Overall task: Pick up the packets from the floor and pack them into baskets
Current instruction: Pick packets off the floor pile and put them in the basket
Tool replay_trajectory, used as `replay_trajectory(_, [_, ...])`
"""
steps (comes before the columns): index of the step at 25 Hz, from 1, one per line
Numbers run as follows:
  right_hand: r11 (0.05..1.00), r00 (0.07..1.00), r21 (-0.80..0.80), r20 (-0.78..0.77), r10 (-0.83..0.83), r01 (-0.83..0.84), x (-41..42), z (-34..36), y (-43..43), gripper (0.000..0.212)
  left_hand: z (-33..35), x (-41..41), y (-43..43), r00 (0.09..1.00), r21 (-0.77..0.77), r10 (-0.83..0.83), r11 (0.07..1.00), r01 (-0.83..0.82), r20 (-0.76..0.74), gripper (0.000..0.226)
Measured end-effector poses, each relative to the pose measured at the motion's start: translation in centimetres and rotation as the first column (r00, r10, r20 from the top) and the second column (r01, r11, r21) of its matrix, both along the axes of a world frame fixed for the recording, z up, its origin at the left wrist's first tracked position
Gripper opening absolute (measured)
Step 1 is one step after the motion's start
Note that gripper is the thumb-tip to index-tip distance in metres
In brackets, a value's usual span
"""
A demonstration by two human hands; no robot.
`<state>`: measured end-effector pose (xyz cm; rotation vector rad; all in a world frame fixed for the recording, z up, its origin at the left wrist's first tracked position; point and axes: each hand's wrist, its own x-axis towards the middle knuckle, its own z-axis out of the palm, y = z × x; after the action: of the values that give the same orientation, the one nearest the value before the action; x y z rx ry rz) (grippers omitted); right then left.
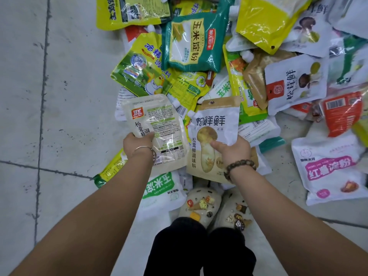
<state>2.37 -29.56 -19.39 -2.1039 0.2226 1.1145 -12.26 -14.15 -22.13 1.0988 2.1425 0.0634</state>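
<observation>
Floor (65, 116) below; both hands (137, 143) (233, 150) around packets (159, 120) (217, 124)

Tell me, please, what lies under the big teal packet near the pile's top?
The teal packet lies over the right edge of a yellow chicken-print packet and the top of a yellow-green packet; whatever is beneath its middle is covered.

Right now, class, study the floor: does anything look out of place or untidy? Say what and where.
Food packets lie heaped on the tiled floor, overlapping at all angles, some face down. The left hand grips a beige packet, the right hand a mushroom packet. No basket shows.
</observation>
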Motion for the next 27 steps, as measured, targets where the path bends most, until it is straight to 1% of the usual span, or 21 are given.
replay_trajectory(2, [1.0,1.0,0.019,-0.013,-0.017,0.018,0.5,0.8,-0.5,0.026,0.9,0.3,-0.2,0.999,0.0,-0.009,1.0,0.009,0.051,0.033])
replay_trajectory(5, [0.998,0.998,0.012,-0.031,-0.062,0.062,1.9,2.7,-2.2,0.03,3.5,1.0,-0.5,0.996,0.02,-0.074,0.997,0.073,0.058,0.033])
replay_trajectory(7, [0.995,0.994,0.003,-0.043,-0.102,0.102,3.1,4.8,-3.7,0.037,6.2,1.7,-0.8,0.992,-0.011,-0.098,0.995,0.099,0.085,0.032])
replay_trajectory(9, [0.99,0.989,-0.008,-0.048,-0.142,0.142,4.2,7.4,-5.3,0.038,8.9,2.4,-1.3,0.984,-0.053,-0.086,0.994,0.095,0.159,0.028])
replay_trajectory(12, [0.975,0.975,0.011,-0.032,-0.22,0.22,5.8,13.1,-8.2,0.031,14.4,5.0,-2.7,0.951,-0.083,-0.142,0.982,0.171,0.276,0.021])
replay_trajectory(15, [0.95,0.95,0.025,-0.035,-0.31,0.311,7.0,18.4,-11.9,0.024,20.1,8.3,-4.8,0.899,-0.113,-0.235,0.949,0.294,0.369,0.022])
replay_trajectory(19, [0.918,0.919,0.044,-0.029,-0.394,0.395,7.3,23.7,-17.6,0.03,25.2,12.3,-8.7,0.794,-0.061,-0.447,0.856,0.513,0.411,0.02])
replay_trajectory(21, [0.861,0.867,0.102,-0.056,-0.495,0.498,6.6,26.3,-21.3,0.019,27.4,13.8,-11.6,0.726,-0.043,-0.541,0.789,0.613,0.424,0.016])
replay_trajectory(22, [0.823,0.835,0.142,-0.066,-0.546,0.55,6.0,27.3,-23.5,0.017,28.4,14.4,-13.4,0.684,-0.035,-0.593,0.744,0.667,0.426,0.013])
replay_trajectory(24, [0.747,0.768,0.189,-0.073,-0.637,0.638,4.4,29.0,-28.1,0.019,30.2,15.0,-17.4,0.571,0.014,-0.699,0.638,0.77,0.43,0.009])
replay_trajectory(26, [0.696,0.714,0.192,-0.039,-0.699,0.691,2.4,29.7,-32.3,0.018,31.3,15.2,-21.0,0.474,0.058,-0.769,0.547,0.835,0.428,0.009])
replay_trajectory(27, [0.651,0.666,0.195,-0.013,-0.746,0.734,0.9,30.3,-34.9,0.017,31.9,15.1,-23.6,0.424,0.066,-0.801,0.494,0.867,0.423,0.013])
